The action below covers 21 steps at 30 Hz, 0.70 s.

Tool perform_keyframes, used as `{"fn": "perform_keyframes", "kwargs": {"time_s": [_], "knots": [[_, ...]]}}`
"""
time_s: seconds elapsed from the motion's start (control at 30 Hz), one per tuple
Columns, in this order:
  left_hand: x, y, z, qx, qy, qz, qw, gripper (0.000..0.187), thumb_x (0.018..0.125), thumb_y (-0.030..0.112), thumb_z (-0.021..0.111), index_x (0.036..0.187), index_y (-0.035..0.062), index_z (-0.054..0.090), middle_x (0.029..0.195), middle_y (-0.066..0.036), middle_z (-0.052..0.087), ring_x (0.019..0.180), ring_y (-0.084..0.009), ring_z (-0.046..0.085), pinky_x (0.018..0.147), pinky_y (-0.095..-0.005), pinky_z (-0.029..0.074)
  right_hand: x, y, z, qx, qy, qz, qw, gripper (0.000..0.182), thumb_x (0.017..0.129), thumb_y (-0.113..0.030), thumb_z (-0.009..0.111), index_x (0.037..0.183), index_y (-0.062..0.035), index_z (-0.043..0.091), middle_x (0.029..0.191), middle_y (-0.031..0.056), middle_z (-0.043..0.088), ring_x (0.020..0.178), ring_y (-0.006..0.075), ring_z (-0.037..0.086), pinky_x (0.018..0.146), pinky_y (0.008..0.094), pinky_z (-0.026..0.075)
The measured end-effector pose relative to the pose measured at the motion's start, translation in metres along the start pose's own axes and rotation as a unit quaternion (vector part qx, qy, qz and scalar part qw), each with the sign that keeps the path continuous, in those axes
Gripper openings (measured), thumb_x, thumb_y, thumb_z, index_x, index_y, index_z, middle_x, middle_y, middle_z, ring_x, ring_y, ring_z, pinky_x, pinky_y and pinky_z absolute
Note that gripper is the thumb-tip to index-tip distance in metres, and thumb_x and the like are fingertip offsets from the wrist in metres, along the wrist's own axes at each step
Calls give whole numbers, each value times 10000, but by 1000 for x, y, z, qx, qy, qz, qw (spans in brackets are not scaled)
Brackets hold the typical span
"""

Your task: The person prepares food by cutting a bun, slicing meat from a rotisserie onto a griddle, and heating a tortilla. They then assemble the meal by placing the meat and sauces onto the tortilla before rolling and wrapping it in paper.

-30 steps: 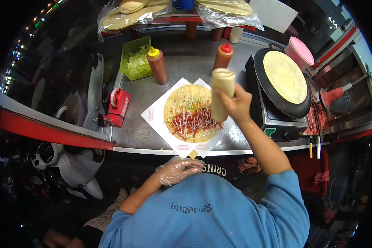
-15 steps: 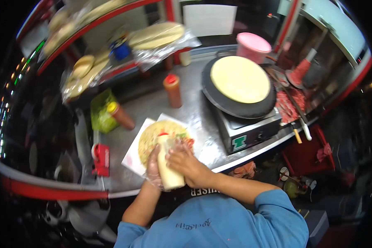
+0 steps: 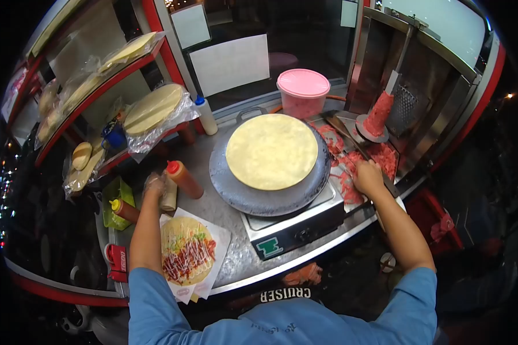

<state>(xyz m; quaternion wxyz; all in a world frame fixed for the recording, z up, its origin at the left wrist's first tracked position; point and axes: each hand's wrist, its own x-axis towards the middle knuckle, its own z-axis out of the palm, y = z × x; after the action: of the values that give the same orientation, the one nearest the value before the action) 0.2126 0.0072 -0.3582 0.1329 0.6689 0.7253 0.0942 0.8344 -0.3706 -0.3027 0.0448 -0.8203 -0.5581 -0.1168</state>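
Note:
My left hand [image 3: 155, 185], in a clear plastic glove, is at the white sauce bottle [image 3: 168, 194], its fingers around the upper part. Beside it stands an orange-red sauce bottle [image 3: 183, 179]. My right hand [image 3: 369, 177] is closed on a utensil handle over the chopped red meat [image 3: 346, 185]. Below my left hand, a flatbread with toppings and white sauce lines [image 3: 188, 253] lies on white paper [image 3: 223, 237]. Between my hands, a plain round flatbread [image 3: 271, 152] rests on the dark round griddle [image 3: 227, 192].
A pink lidded tub [image 3: 303, 92] stands behind the griddle. Meat on a vertical spit [image 3: 378, 118] is at the right. Shelves with wrapped flatbreads [image 3: 154, 109], a green basket [image 3: 118, 198], a yellow-capped bottle [image 3: 124, 211] and a red box [image 3: 117, 261] are at the left.
Both hands have parted from the white bottle over the bread: the left with the bottle toward the counter's back left, the right to the meat. White sauce lines now cover the toppings. The view has shifted.

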Motion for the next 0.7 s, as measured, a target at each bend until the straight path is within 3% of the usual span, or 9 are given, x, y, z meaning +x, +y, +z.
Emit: {"fn": "perform_keyframes", "kwargs": {"time_s": [0.1, 0.17, 0.23, 0.37, 0.5, 0.57, 0.6, 0.63, 0.7], "knots": [[-53, 1, -27, -100, 134, 50, 985, 557, 1020, 427, 609, 1324, -39, 610, 1339, -274, 643, 1249, -394, 633, 1039, -426, 504, 6, 13, -3, 57, 13, -25, 998, 252, 848, -198, 684, 991, 5, 641, 1005, 226, 684, 1034, 434, 634, 892, 557, 497], [-88, -4, -29, -342, 203, 67, 915, 491, 1036, 358, 614, 1339, -28, 597, 1326, -199, 665, 1231, -297, 638, 1055, -387, 483, 6, 19, -7, 101, 9, -34, 994, 239, 868, -177, 655, 1001, 21, 639, 1010, 227, 677, 1037, 446, 638, 887, 547, 515], [-144, 6, -40, -392, 259, 104, 877, 364, 1034, 238, 641, 1309, 2, 608, 1266, -120, 669, 1180, -206, 625, 1044, -351, 479, 0, 20, -7, 159, -15, -78, 984, 175, 884, -98, 583, 997, 28, 626, 1011, 253, 653, 1014, 475, 626, 902, 544, 508], [-269, 49, -39, -471, 140, 248, 835, 231, 992, 66, 660, 1217, 22, 635, 1191, -93, 680, 1148, -176, 636, 1035, -341, 492, 17, 42, -6, 201, 34, -67, 977, 134, 886, -53, 593, 995, 18, 624, 991, 270, 652, 972, 477, 630, 862, 549, 490], [-315, 101, -36, -494, 34, 272, 825, 254, 978, 59, 648, 1228, 12, 648, 1168, -127, 703, 1126, -250, 678, 1022, -366, 509, 26, 55, -72, 166, -7, -21, 986, 190, 958, -99, 522, 1046, -17, 667, 989, 283, 676, 982, 464, 668, 809, 536, 504], [-300, 148, -70, -326, -9, 442, 836, 297, 991, 147, 649, 1262, 26, 650, 1238, -157, 699, 1137, -291, 683, 1030, -379, 503, 37, 73, -65, 259, 58, -18, 964, 224, 1017, -189, 529, 1026, -15, 670, 956, 290, 663, 955, 473, 669, 790, 526, 496], [-284, 173, -76, -275, -31, 486, 829, 324, 999, 188, 639, 1291, 49, 644, 1277, -154, 687, 1159, -301, 673, 1040, -388, 496, 41, 75, -73, 284, 16, 12, 959, 327, 1056, -308, 553, 1018, -9, 681, 842, 246, 673, 820, 374, 698, 702, 459, 507], [-267, 200, -80, -222, -54, 530, 817, 351, 1006, 228, 629, 1321, 72, 638, 1315, -151, 674, 1182, -311, 662, 1050, -398, 490, 33, 46, -120, 362, -116, 118, 917, 389, 1057, -381, 578, 1098, -13, 697, 720, 106, 624, 661, 188, 637, 594, 362, 481], [-217, 254, -56, -148, 0, 593, 792, 372, 1010, 249, 629, 1365, 137, 621, 1382, -161, 640, 1248, -357, 620, 1060, -436, 496, 20, 16, -137, 445, -56, 57, 892, 403, 1049, -377, 609, 1206, -14, 687, 693, -17, 534, 601, 60, 517, 536, 283, 427]]}}
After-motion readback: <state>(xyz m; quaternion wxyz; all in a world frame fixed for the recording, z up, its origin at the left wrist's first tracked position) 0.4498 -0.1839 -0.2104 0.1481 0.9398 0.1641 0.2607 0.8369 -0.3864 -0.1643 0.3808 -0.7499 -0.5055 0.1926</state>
